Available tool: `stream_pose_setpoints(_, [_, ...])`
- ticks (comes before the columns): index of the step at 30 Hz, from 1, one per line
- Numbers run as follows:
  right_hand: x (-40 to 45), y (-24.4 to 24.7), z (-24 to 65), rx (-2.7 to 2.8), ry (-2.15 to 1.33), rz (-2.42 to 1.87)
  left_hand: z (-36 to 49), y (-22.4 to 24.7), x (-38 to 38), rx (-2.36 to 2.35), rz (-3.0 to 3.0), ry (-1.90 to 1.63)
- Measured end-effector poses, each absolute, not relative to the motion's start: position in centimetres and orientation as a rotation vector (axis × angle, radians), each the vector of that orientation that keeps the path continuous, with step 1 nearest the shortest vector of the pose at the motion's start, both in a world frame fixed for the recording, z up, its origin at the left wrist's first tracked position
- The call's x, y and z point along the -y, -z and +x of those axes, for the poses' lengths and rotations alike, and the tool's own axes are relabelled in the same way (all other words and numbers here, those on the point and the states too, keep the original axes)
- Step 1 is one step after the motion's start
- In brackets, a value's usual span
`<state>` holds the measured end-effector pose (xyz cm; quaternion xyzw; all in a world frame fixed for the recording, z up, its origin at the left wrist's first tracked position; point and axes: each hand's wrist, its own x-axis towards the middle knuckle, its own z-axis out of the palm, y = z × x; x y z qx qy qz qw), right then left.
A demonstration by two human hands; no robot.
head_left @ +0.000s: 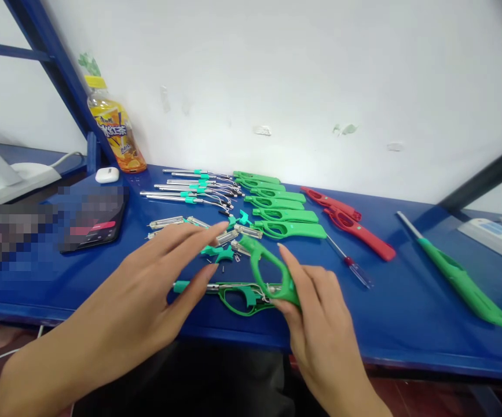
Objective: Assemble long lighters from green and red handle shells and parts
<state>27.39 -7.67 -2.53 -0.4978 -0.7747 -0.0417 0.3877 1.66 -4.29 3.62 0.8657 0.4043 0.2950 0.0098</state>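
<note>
My right hand (318, 313) grips a green lighter casing half (272, 266), tilted above the table. Beneath it lies an opened lighter body (233, 295), showing a teal trigger (251, 296), a metal tube and thin wires inside. The right end of that body is hidden by my right hand. With fingers and thumb apart, my left hand (168, 278) hovers by the tube end and holds nothing. Just behind are loose teal triggers (222, 253), clear fuel tanks (248, 231) and tiny metal bits.
Metal lighter tubes with wires (194, 186) lie in rows beside several green casing halves (285, 215). Rightward are red casing halves (359, 231), a screwdriver (355, 269) and a whole green lighter (463, 278). A drink bottle (118, 130), earbud case (107, 175) and phone (98, 223) stand left.
</note>
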Motion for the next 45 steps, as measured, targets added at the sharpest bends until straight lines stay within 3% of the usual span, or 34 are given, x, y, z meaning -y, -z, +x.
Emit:
stream_pose_setpoints(9, [7.5, 2.1, 27.6, 1.992, -0.008, -1.121, 1.2, -3.3, 3.8, -1.082, 2.779, -0.843])
stream_pose_setpoints(16, [7.4, 1.9, 28.0, 2.037, -0.151, -1.062, 0.3, -2.2, 3.9, -1.145, 2.755, -0.487])
stream_pose_setpoints(45, [7.6, 1.9, 28.8, 1.919, -0.439, -1.244, 0.8, -1.4, 3.2, -1.072, 2.711, -0.47])
